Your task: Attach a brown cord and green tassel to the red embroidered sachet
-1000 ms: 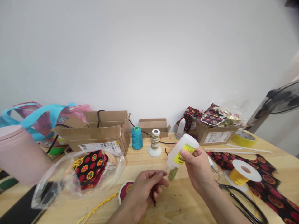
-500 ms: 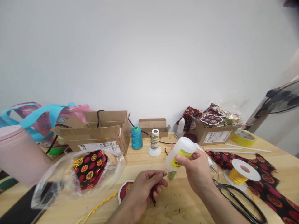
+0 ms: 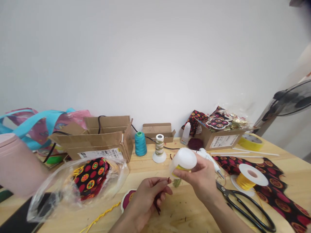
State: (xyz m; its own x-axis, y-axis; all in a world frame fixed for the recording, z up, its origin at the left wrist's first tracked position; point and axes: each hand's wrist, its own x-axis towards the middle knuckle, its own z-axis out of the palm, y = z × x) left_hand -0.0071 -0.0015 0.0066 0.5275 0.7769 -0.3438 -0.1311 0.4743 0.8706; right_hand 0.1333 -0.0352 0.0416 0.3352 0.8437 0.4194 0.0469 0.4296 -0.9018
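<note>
My left hand (image 3: 155,197) is closed, pinching a dark red cord (image 3: 157,205) whose short end sticks up past the thumb while the rest hangs below the fingers. In my right hand (image 3: 200,176) is a white squeeze bottle (image 3: 186,158) with a yellow label, tipped over so its base faces up towards me. Its nozzle is hidden from view, close to the cord end. A small green-gold tuft (image 3: 177,183) shows just beneath the bottle. Partly behind my left wrist lies a dark red patch (image 3: 127,199) with a cream edge and a twisted yellow cord (image 3: 103,215).
Black-handled scissors (image 3: 247,207), a yellow cord spool (image 3: 245,181), patterned fabric (image 3: 279,194) and a glue gun (image 3: 211,160) lie at the right. Thread spools (image 3: 141,144) and cardboard boxes (image 3: 92,140) stand behind. A plastic bag (image 3: 55,200) and pink tumbler (image 3: 19,165) sit left.
The bottle in my right hand has tipped further, turning its base towards me. The red cord's end now stands up above my left fingertips. The whole view has shifted slightly.
</note>
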